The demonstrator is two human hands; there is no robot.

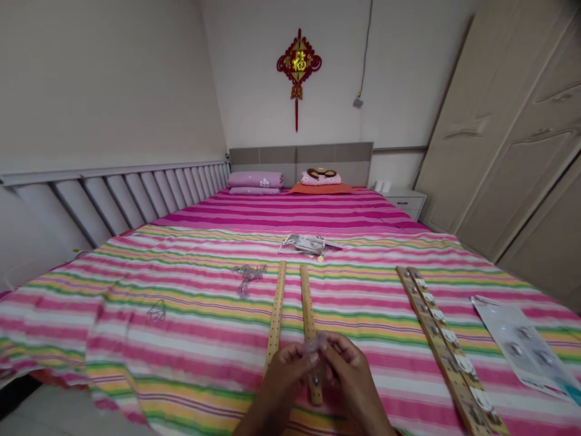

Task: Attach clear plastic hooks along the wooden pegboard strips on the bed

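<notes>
My left hand (pixel 285 378) and my right hand (pixel 351 372) come together at the bottom middle. Both have their fingers closed on a small clear plastic bag (pixel 313 345); its contents are too small to make out. Right below them lies a narrow wooden strip with holes (pixel 306 297), partly covered by the hands. A second wooden strip (pixel 278 303) runs beside it on the left, its near end hidden by my left hand.
Wooden strips with white and metal fittings (pixel 447 339) lie to the right, beside a blister pack (pixel 521 342). Crumpled clear plastic (pixel 247 275) and a thin scrap (pixel 157 310) are on the left. A bundle of metal parts (pixel 306 244) sits farther back on the striped bed sheet (pixel 195 363).
</notes>
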